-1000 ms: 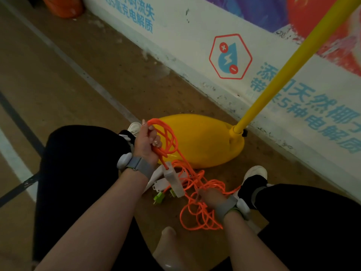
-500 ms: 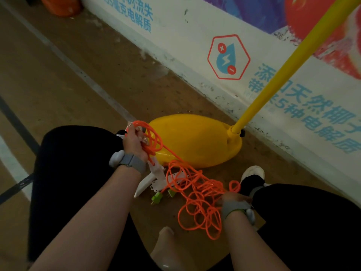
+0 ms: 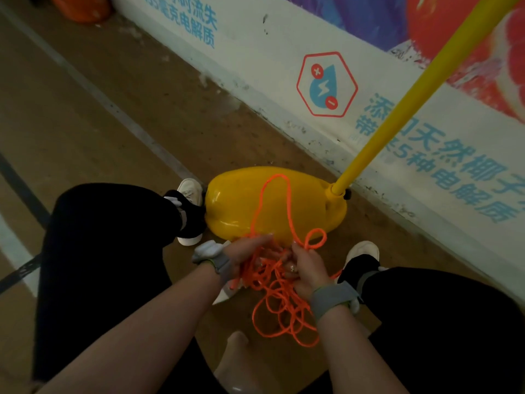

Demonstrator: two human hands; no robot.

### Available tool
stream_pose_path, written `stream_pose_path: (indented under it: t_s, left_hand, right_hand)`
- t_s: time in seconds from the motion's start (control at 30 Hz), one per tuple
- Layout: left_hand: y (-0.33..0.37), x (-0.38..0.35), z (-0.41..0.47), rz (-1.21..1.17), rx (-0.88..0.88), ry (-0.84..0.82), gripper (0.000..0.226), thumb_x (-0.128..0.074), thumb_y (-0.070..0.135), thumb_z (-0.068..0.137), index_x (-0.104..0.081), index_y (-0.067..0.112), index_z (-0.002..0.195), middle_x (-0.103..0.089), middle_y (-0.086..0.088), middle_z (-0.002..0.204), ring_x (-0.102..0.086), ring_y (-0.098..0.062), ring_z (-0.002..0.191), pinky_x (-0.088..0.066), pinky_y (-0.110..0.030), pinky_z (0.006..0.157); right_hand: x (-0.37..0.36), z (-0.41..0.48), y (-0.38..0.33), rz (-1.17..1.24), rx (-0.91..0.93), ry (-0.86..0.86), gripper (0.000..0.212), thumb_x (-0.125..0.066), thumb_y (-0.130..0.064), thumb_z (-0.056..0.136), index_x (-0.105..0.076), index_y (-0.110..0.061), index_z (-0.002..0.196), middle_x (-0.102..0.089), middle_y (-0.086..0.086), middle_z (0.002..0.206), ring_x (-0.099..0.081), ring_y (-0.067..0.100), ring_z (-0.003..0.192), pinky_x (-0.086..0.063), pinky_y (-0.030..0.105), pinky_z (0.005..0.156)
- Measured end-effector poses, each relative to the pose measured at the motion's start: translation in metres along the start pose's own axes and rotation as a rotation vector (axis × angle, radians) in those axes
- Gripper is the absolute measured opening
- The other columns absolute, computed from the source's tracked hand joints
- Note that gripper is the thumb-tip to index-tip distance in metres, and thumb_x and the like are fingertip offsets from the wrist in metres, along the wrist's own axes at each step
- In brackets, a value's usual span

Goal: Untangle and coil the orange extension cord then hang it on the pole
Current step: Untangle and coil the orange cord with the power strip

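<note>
Loops of thin orange cord [image 3: 272, 275] tangle under right hand [image 3: 308, 268], by glossy base [image 3: 235, 206].

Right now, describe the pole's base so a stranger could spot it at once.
Find the painted wall with blue lettering; a yellow pole slants down before it. At the pole's foot sits the base, the only rounded, glossy yellow lump on the floor.

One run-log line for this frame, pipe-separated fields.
stage: untangling | left hand: among orange cord strands, grip unclear | right hand: pinches small loop | pole: bare where visible
</note>
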State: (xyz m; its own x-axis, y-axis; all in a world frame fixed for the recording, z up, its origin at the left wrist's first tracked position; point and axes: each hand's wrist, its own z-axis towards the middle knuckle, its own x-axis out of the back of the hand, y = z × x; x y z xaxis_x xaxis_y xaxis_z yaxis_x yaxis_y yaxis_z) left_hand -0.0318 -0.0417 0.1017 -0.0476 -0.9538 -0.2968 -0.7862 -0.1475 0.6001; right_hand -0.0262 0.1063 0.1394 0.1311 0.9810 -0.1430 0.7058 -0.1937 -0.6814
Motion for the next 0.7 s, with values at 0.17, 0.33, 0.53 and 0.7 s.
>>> stream_pose_path:
  t_s: [0.17,0.33,0.53,0.7]
  left_hand:
    - [0.003,-0.008,-0.005,-0.092,-0.002,-0.071,0.045,-0.068,0.057,0.072,-0.071,0.015,0.086,-0.068,-0.003,0.070,-0.060,-0.015,0.056,-0.051,-0.026,0.062]
    - [0.005,-0.012,-0.010,0.049,-0.162,0.020,0.047,-0.079,0.039,0.072,-0.070,0.003,0.100,-0.072,-0.016,0.096,-0.068,-0.030,0.091,-0.055,-0.044,0.086]
    - [0.000,-0.011,-0.002,0.111,-0.175,0.317,0.026,-0.078,0.036,0.073,-0.070,0.011,0.073,-0.072,-0.016,0.082,-0.067,-0.034,0.079,-0.055,-0.044,0.077]
    - [0.007,0.016,0.001,0.171,-0.193,0.566,0.027,-0.070,0.026,0.084,-0.060,0.008,0.065,-0.059,-0.013,0.066,-0.055,-0.028,0.068,-0.043,-0.031,0.060]
  right_hand:
    - [-0.012,-0.013,0.011,-0.252,-0.126,-0.160,0.035,-0.042,-0.025,0.101,-0.053,-0.013,0.069,-0.046,0.002,0.042,-0.034,0.006,0.025,-0.023,0.009,0.032]
    - [-0.009,-0.006,0.018,-0.308,-0.256,-0.211,0.036,-0.041,-0.025,0.099,-0.048,-0.011,0.067,-0.045,0.003,0.044,-0.027,0.006,0.027,-0.018,0.007,0.035]
    - [-0.006,-0.008,0.015,-0.297,-0.288,-0.274,0.035,-0.043,-0.027,0.100,-0.049,-0.011,0.069,-0.046,0.003,0.040,-0.031,0.006,0.025,-0.019,0.008,0.032]
    - [0.020,0.002,-0.015,0.105,-0.130,-0.261,0.034,-0.036,-0.020,0.098,-0.040,-0.011,0.066,-0.029,-0.005,0.033,-0.023,0.003,0.025,-0.013,0.010,0.030]
